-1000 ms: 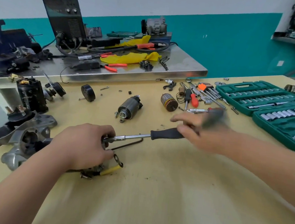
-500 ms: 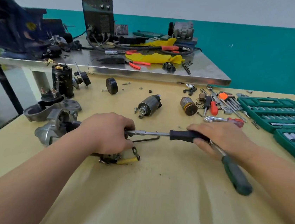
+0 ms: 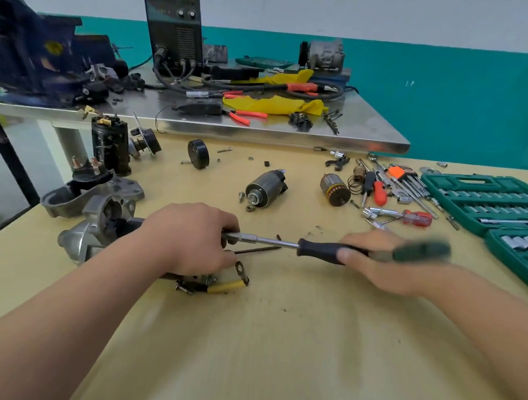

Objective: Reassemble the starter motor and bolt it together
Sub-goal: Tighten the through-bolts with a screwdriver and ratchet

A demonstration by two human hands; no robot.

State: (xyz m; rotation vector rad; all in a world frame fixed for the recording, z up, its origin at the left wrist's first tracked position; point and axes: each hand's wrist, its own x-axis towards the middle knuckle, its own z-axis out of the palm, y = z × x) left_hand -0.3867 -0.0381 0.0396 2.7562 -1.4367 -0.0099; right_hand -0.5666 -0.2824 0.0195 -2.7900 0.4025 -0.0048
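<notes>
Grey metal starter motor lying on the tan table.
Left hand curls round its body; right hand grips the black-handled steel socket driver and, seemingly, a blurred green-handled tool.

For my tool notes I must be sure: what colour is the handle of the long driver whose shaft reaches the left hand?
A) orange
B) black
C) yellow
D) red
B: the driver in the right hand has a black handle; its steel shaft runs to the left hand, which holds the starter motor.
</notes>
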